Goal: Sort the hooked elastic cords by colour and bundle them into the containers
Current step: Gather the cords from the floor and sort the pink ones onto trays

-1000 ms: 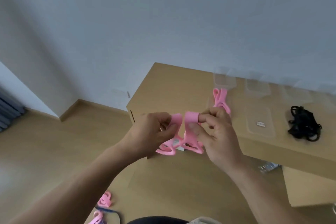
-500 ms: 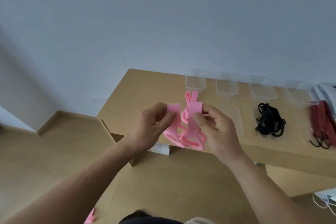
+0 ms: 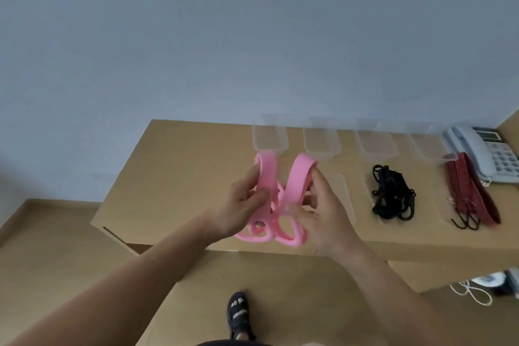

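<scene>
Pink flat elastic cords [image 3: 295, 177], folded, are held up over the front edge of the tan wooden counter [image 3: 182, 177]. I see fingers of the left hand [image 3: 242, 205] curled round one fold, the right hand [image 3: 325, 213] pinching the other (tangled black cords [image 3: 391, 196] lie well apart).

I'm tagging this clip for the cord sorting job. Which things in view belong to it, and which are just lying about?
Belong to the job: pink cords, gripped by the left hand and right hand; black cords; red cords; clear containers on the table.
Just lying about: telephone; white cable.
</scene>
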A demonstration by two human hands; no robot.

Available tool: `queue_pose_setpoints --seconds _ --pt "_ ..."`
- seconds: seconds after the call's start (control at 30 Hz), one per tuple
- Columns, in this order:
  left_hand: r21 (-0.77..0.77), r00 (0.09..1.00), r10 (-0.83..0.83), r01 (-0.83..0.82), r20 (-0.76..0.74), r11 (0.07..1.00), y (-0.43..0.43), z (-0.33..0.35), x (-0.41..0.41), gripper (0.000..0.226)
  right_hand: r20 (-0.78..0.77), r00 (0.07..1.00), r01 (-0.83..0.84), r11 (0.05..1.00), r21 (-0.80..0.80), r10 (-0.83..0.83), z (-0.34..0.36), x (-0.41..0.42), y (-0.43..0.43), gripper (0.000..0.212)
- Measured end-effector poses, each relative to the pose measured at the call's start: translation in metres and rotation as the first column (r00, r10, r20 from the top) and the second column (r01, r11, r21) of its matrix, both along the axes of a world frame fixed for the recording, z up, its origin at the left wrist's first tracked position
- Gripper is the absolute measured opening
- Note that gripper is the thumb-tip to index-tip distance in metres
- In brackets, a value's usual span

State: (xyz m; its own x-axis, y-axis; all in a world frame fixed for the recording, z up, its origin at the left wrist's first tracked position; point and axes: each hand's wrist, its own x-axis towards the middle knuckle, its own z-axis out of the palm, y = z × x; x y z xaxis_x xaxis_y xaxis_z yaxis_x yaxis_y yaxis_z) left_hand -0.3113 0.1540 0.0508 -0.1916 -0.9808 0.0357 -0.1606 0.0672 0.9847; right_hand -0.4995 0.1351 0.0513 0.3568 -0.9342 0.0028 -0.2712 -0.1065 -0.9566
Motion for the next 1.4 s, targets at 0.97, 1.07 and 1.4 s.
queue_pose_setpoints --seconds 0.97,1.07,1.4 --pt "0.284 0.783 -0.162 -0.019 0.601 0.959 -0.165 -0.114 -0.016 0.085 -0.134 0.932 0.361 0.892 0.271 -0.337 -0.072 -0.02 -0.124 0.014" --pt "0.142 0.657 -0.12 0.02 0.744 0.99 -0.162 -0.121 -0.02 0.095 -0.168 0.945 0.318 0.903 0.289 -0.279 -0.078 -0.026 -0.13 0.014" --pt "0.08 0.495 -0.053 -0.035 0.867 0.996 -0.15 -0.142 -0.025 0.054 -0.198 0.965 0.23 0.918 0.322 -0.172 -0.097 -0.038 -0.153 0.011"
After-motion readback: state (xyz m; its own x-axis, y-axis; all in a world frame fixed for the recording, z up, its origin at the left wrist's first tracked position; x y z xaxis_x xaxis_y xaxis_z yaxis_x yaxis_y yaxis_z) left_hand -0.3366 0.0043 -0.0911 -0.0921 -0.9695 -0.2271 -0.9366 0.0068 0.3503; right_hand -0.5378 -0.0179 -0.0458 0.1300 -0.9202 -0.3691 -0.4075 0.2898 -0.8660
